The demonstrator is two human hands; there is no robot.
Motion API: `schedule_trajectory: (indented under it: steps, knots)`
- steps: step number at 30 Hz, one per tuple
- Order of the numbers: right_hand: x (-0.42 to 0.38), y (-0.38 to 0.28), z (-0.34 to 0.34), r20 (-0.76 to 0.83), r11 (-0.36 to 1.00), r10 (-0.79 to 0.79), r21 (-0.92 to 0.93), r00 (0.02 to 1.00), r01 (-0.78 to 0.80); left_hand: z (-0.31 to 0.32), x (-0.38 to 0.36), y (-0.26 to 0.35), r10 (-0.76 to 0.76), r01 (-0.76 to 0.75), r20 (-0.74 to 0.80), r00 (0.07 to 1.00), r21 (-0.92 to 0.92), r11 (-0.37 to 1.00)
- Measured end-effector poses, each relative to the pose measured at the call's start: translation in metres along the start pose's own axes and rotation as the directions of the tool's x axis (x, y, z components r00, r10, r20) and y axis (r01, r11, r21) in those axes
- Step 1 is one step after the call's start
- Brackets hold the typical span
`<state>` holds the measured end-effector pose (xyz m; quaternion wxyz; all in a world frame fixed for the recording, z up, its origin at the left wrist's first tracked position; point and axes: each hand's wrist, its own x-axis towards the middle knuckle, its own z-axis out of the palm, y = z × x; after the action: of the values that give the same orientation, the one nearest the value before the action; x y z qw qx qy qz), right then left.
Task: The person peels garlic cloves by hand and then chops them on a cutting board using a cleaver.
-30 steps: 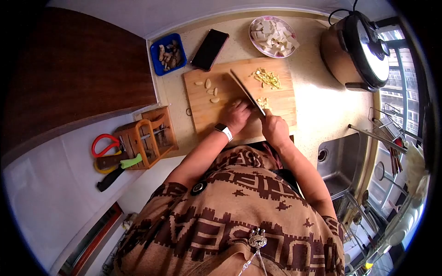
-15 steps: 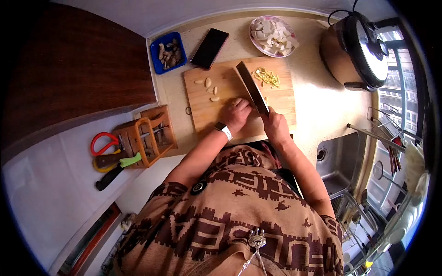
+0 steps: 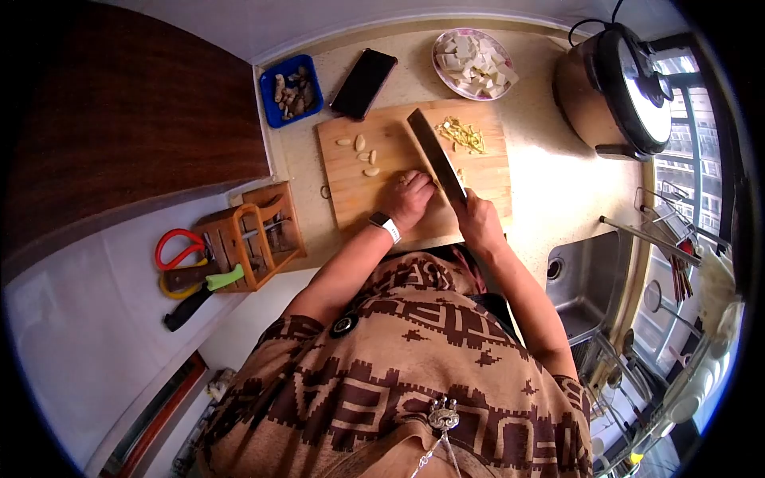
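Note:
My right hand [image 3: 479,221] is wrapped round the handle of a cleaver [image 3: 437,158], its broad blade pointing up and left over the wooden cutting board [image 3: 366,195]. Close to the blade's left side, my left hand [image 3: 410,199] presses on the board with curled fingers; what lies under them is too hidden to make out. Several pale peeled cloves [image 3: 360,143] lie on the board's left part. Right of the blade sits a pile of thin yellowish strips [image 3: 464,135].
Behind the board are a blue tray [image 3: 272,114] of brown pieces, a phone [image 3: 363,84] and a plate [image 3: 437,64] of white cubes. A cooker [image 3: 590,95] and sink [image 3: 586,279] are at right. A wooden rack [image 3: 253,247] with scissors and knives stands left.
The cleaver has shifted very slightly left at its tip. My left hand has stayed almost in place on the board.

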<state>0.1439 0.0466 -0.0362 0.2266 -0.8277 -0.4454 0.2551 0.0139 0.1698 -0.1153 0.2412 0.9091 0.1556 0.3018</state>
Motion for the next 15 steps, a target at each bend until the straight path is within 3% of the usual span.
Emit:
schedule_trajectory:
  steps: [2, 4, 6, 10, 12, 15]
  knots:
    - [-0.007, -0.009, -0.011, 0.088, 0.999, -0.028, -0.041, 0.996, 0.032, 0.002, -0.002, 0.000, -0.009, 0.008, -0.034, 0.999, -0.011, 1.000]
    - [-0.005, -0.010, -0.008, 0.081, 0.996, -0.022, -0.085, 0.997, 0.029, 0.006, -0.003, 0.000, -0.011, 0.009, -0.072, 0.997, -0.029, 1.000]
    - [-0.001, -0.011, -0.002, 0.072, 0.992, -0.021, -0.125, 0.997, 0.030, 0.002, -0.005, -0.001, 0.022, -0.022, 0.001, 1.000, 0.141, 0.990]
    - [0.005, -0.004, 0.011, -0.019, 0.998, -0.038, -0.051, 0.999, 0.037, -0.006, -0.003, 0.000, -0.043, 0.038, 0.137, 0.990, 0.038, 0.999]
    - [0.004, -0.001, 0.005, -0.044, 0.999, -0.045, 0.015, 0.998, 0.045, -0.004, -0.001, 0.001, -0.019, 0.018, 0.024, 1.000, 0.033, 0.999]
    - [-0.003, -0.006, -0.005, 0.067, 0.998, -0.041, 0.044, 0.997, 0.038, -0.005, -0.001, 0.003, 0.003, 0.000, -0.041, 0.999, 0.071, 0.997]
